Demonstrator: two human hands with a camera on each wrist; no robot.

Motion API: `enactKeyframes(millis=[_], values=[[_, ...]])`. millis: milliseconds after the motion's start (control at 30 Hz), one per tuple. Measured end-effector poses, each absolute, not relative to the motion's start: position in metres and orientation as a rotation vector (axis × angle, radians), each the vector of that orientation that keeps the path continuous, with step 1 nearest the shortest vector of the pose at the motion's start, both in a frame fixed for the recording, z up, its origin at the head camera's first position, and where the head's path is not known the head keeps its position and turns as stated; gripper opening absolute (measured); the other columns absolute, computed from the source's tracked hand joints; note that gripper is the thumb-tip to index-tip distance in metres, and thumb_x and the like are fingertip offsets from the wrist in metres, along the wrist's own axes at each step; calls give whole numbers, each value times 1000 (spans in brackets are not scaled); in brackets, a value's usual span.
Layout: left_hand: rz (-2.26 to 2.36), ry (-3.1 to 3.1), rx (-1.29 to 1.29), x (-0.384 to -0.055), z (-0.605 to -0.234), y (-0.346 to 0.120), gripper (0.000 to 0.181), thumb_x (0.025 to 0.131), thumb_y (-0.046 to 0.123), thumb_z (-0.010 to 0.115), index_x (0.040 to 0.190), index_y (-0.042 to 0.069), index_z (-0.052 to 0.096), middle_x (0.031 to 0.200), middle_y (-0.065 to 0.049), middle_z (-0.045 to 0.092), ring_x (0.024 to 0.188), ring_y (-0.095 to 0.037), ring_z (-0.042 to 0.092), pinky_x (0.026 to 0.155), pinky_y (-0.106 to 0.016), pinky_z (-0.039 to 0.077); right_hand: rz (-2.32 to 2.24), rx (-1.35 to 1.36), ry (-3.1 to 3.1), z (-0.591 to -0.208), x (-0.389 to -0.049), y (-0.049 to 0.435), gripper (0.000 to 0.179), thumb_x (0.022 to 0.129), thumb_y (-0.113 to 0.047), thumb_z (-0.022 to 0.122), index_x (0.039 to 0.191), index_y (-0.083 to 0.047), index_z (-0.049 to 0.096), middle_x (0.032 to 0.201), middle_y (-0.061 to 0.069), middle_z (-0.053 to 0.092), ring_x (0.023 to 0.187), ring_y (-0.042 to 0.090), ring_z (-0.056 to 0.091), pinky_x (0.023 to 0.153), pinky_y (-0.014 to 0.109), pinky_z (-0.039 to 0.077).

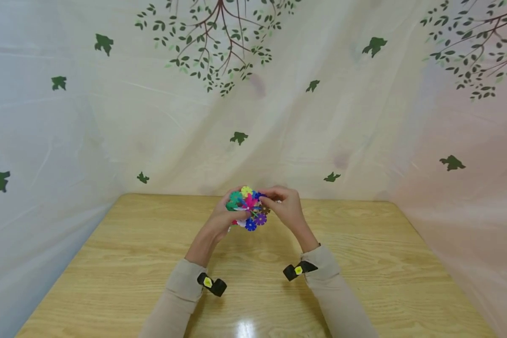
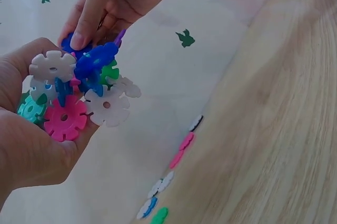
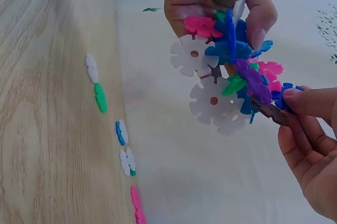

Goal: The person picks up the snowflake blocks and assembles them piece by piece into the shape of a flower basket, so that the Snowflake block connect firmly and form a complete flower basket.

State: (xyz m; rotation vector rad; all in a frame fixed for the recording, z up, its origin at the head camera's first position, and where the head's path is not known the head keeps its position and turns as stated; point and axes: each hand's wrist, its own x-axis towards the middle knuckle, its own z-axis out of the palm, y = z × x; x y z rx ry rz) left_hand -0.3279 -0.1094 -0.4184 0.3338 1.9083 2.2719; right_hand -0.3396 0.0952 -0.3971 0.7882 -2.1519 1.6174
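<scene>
My left hand grips a ball-like cluster of interlocking plastic flower discs, raised over the table. Its pieces are white, pink, blue, green, yellow, purple and brown. In the left wrist view, a pink disc and a white disc face the camera near the palm. My right hand pinches a dark blue flower disc between thumb and fingers at the cluster's right side. Whether that disc is slotted into the cluster, I cannot tell. The left fingers behind the cluster are mostly hidden.
A wood-grain table lies below both hands. In the wrist views, several loose discs lie in a row along a table edge, among them a green disc and a pink disc. A pale curtain with leaf prints hangs behind.
</scene>
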Motion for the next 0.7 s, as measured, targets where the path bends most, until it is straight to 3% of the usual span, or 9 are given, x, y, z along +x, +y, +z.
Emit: enactKeyframes(millis=[233,433,700], values=[[2254,1933,321,-328,-420,-105,83,78,-11,67,153,16,42,132,-15,56,104,-20,62,80,-29,59,1663,797,-2241,-378,-326,97,17,92,5,70,107,13,73,98,31,73,77,43,69,66,31,62],[2218,1977,342,-328,-420,-106,83,78,-12,67,152,16,44,126,-14,57,97,-18,62,75,-28,58,1700,815,-2288,-390,-339,102,18,93,4,70,108,11,74,102,30,73,82,45,70,70,34,63],[2273,1784,330,-332,-419,-108,75,91,-3,63,158,20,35,140,-14,51,110,-18,63,85,-28,59,1753,700,-2226,-399,-349,105,18,93,-5,73,108,3,76,95,28,73,69,13,68,63,25,60]])
